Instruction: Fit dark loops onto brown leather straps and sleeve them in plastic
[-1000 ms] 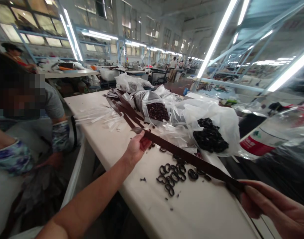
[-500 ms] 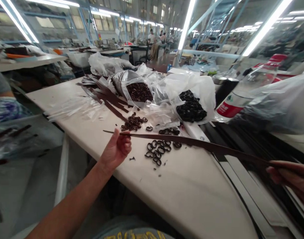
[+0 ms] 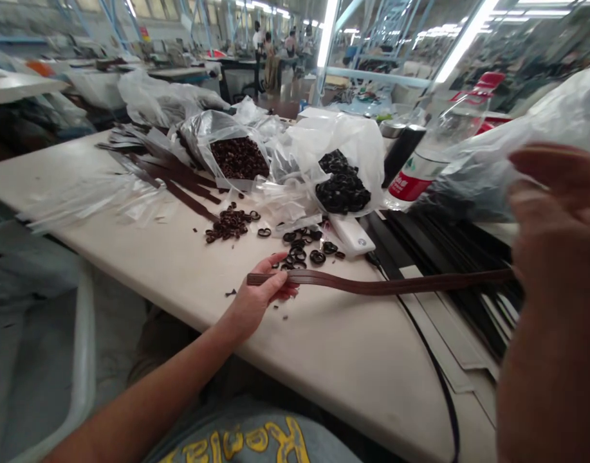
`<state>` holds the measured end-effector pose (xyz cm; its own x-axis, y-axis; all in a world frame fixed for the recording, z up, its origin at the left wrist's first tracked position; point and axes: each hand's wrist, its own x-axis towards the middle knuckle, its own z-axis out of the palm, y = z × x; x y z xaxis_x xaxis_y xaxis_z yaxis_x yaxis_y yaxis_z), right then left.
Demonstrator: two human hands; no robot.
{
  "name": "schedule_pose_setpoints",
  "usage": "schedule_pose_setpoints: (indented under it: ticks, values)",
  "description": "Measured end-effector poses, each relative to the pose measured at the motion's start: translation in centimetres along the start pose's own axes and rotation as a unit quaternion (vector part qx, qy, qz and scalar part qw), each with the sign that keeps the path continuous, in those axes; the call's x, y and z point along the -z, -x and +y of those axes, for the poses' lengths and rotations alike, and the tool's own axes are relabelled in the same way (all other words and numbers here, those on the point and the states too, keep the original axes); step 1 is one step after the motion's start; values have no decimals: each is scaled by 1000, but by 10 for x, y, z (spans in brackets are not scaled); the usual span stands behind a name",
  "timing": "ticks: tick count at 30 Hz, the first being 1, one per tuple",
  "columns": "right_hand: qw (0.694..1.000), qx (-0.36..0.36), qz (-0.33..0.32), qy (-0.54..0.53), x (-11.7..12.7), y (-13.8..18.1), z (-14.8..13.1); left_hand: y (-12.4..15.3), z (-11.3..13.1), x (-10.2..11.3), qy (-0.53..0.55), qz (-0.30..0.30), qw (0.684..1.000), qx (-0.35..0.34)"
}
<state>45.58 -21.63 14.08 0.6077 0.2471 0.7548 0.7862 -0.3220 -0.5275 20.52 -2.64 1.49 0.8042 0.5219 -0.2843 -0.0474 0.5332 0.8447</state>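
Observation:
A long brown leather strap (image 3: 381, 284) hangs level just above the white table (image 3: 323, 347). My left hand (image 3: 258, 294) pinches its left end between thumb and fingers. My right hand (image 3: 550, 270) is raised close to the camera and blurred. The strap's right end runs in behind it and stays held up there. Loose black rings (image 3: 302, 247) lie on the table just beyond my left hand. A small heap of brown rings (image 3: 230, 223) sits further left.
Open plastic bags hold brown rings (image 3: 239, 157) and black rings (image 3: 343, 188). More brown straps (image 3: 179, 179) lie at the back left and black strips (image 3: 444, 239) at the right. A white flat device (image 3: 355, 236) with a black cable (image 3: 427, 354), a water bottle (image 3: 423, 170) and clear sleeves (image 3: 96, 200) are also there.
The view has swung right and down. Both hands brought the strap nearer and lower. My right hand rose close to the camera. The co-worker at the left has gone out of view.

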Motion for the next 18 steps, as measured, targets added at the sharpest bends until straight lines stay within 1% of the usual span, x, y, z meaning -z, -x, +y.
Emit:
schedule_pose_setpoints:
  ticks: [2, 4, 6, 8, 9, 11, 13, 14, 15, 18]
  values:
    - [992, 47, -60, -104, -42, -11, -44, -1, -2, -6, -23, -7, 1000, -10]
    - [970, 104, -118, -187, -79, -13, -81, -2, -3, -9, -35, -9, 999, -16]
    - [949, 157, -165, -219, -106, -4, -109, -2, -3, -9, -29, -11, 999, -25]
    - [930, 183, -220, -233, -124, 16, -125, -4, 0, -6, -9, -7, 999, -38]
    - [919, 187, -258, -233, -130, 30, -128, -5, 1, -4, 3, -4, 999, -45]
    - [893, 187, -348, -216, -137, 58, -126, -8, 5, 2, 31, 6, 997, -64]
    - [866, 196, -426, -173, -144, 84, -115, -12, 8, 8, 64, 9, 995, -80]
    - [854, 211, -447, -162, -147, 95, -107, -14, 10, 11, 82, 10, 993, -82]
    - [848, 222, -456, -157, -150, 104, -98, -16, 11, 15, 98, 15, 992, -77]
    - [870, 210, -423, -142, -157, 122, -77, -15, 10, 25, 124, 36, 990, -49]
